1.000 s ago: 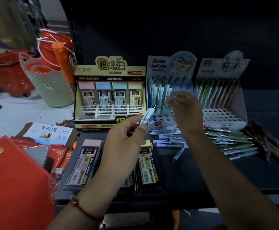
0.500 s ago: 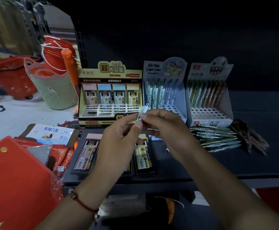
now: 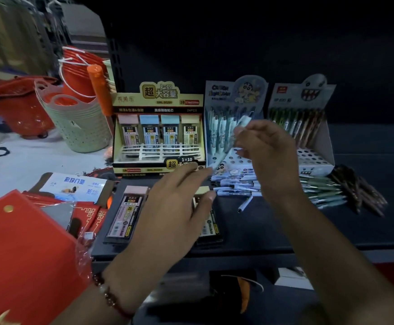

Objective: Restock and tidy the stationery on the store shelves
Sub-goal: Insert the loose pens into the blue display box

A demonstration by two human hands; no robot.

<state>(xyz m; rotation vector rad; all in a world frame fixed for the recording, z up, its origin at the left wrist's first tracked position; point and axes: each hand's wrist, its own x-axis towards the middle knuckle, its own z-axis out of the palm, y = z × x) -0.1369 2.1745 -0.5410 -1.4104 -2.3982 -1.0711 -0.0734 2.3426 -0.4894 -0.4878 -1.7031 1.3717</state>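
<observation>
Shelf point(image 3: 273, 231): dark, carrying three display boxes along its back and loose stock toward its front edge.
Yellow lead display box point(image 3: 158, 127): at the back left of the shelf; four upright lead cases stand in its rear row, pink, two blue and cream-capped, with a white grid tray in front of them.
Cartoon pen display box point(image 3: 228, 95): back middle, just beside the yellow box; pale blue pens stand in its rear holes, the front holes show open.
Ghost-face pen display box point(image 3: 308, 97): back right; green and brown pens fill its rear rows, front holes open.
Right hand point(image 3: 268, 151): raised before the cartoon box, fingers curled and pinching a pale blue pen point(image 3: 242, 124), which is motion-blurred, so the exact grip is hard to read.
Left hand point(image 3: 174, 207): low over the shelf's front left, fingers straight and slightly spread, holding nothing.
Loose blue pens point(image 3: 235, 186): heaped on the shelf in front of the cartoon box.
Loose green pens point(image 3: 322, 191): lying in front of the ghost-face box, with loose brown pens point(image 3: 360, 191) toward the right edge.
Pink-capped lead case point(image 3: 128, 214): flat near the front left corner, partly under the left hand.
Green baskets point(image 3: 78, 123): stacked on the floor, left of the shelf, with red buckets point(image 3: 78, 76) behind.
</observation>
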